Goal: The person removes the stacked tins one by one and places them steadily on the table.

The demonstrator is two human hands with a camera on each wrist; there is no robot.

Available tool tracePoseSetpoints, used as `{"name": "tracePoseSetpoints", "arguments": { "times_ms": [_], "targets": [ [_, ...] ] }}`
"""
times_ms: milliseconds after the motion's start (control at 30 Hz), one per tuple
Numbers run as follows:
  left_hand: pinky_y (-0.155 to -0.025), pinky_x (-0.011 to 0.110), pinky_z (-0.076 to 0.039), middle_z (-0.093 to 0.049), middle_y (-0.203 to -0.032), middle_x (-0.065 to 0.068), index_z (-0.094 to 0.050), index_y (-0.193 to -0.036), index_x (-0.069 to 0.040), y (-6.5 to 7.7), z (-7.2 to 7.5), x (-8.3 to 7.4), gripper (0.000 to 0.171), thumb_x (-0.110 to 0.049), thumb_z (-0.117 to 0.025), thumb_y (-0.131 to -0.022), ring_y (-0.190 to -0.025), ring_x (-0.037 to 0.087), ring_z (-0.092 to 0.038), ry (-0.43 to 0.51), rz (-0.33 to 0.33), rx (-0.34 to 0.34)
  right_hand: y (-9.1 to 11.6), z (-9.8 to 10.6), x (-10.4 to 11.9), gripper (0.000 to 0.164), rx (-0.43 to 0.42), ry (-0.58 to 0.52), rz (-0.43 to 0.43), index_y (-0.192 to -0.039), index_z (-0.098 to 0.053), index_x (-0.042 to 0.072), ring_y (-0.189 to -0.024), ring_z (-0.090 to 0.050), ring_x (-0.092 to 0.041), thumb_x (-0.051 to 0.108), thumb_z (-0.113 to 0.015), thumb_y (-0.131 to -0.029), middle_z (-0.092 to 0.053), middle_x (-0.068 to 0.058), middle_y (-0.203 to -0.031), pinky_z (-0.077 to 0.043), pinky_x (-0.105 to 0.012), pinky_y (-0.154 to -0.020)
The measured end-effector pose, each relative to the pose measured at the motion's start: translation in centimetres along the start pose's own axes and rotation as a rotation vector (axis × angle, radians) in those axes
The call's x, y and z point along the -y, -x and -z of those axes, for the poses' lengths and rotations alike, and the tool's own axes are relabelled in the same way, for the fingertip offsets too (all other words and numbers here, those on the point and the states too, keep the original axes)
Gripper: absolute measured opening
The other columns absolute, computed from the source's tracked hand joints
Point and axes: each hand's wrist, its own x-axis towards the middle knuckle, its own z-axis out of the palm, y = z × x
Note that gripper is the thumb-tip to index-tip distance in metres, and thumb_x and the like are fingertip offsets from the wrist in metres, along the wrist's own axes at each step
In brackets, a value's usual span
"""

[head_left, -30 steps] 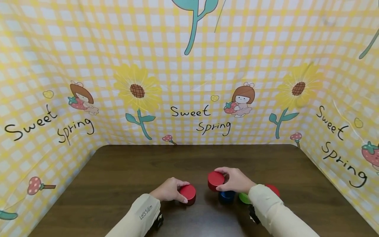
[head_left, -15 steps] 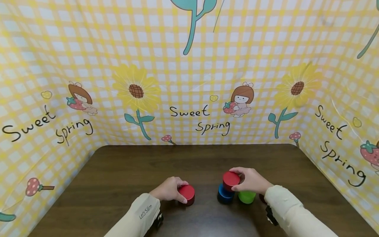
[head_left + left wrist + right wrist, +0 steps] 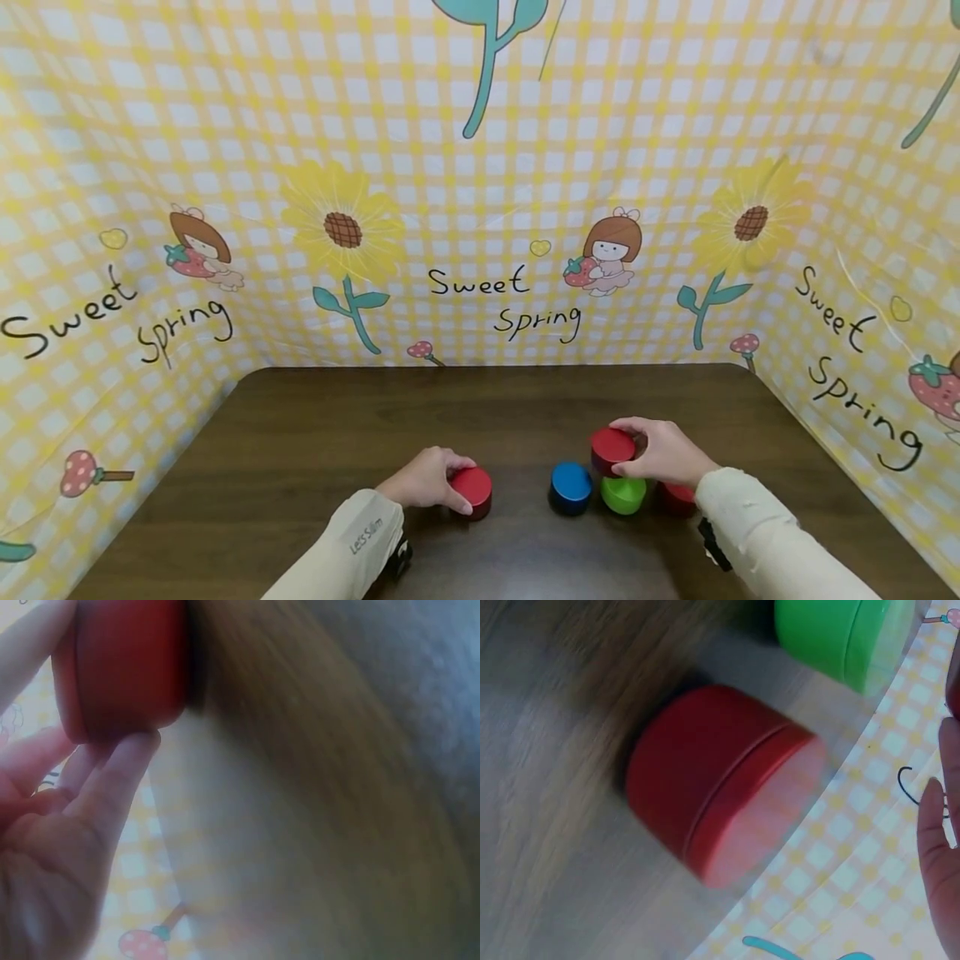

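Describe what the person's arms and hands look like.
Both arms wear long cream sleeves. The left sleeve bears small dark lettering near the cuff. A black device is strapped under the right wrist, another under the left. The left hand and right hand are bare, without gloves.

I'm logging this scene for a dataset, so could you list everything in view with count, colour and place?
Red tins: three; one on the table under the left hand, one held in the right hand above the green tin, one standing on the table beside the green tin, partly hidden by the right wrist.
Blue tin: one, on the table, left of the green tin.
Green tin: one, on the table.
Table: one, dark brown wood.
Backdrop: yellow checked cloth with sunflowers, on three sides.
Left hand: grip on the red tin.
Right hand: grip on the raised red tin.
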Motion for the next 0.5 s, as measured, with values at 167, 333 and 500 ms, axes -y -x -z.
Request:
{"name": "tracePoseSetpoints", "arguments": {
  "times_ms": [167,333,500],
  "targets": [
    [-0.07,0.029,-0.046,-0.066,-0.096,0.004,-0.067,-0.116,0.002,0.0,0.0,0.1,0.054,-0.015,-0.087,-0.068,-0.086,0.018,-0.051,0.02,-0.005,-0.003,0.6,0.5,-0.5,0.056,-0.055,0.037,0.021,-0.122,-0.059,-0.004,-0.088,-0.06,-0.02,0.02,-0.08,-0.075,-0.066,-0.01,-0.104,-0.051,-0.033,-0.073],
    [-0.07,0.029,-0.046,-0.066,-0.097,0.004,-0.067,-0.116,0.002,-0.1,0.1,0.3,0.055,-0.016,-0.087,-0.069,-0.086,0.017,-0.051,0.022,-0.011,0.004,1.3,1.0,-0.9,0.055,-0.095,0.074,0.018,-0.12,-0.06,-0.004,-0.085,-0.06,-0.019,0.02,-0.079,-0.074,-0.066,-0.008,-0.101,-0.051,-0.032,-0.072],
    [-0.071,0.032,-0.045,-0.066,-0.099,0.005,-0.066,-0.118,0.001,-0.3,-0.1,0.4,0.055,-0.016,-0.087,-0.069,-0.088,0.019,-0.05,0.016,-0.005,0.015,1.8,1.5,-1.5,0.056,-0.111,0.081,-0.016,-0.12,-0.06,-0.004,-0.086,-0.061,-0.02,0.021,-0.08,-0.074,-0.066,-0.01,-0.101,-0.051,-0.032,-0.072]
  ]
}}
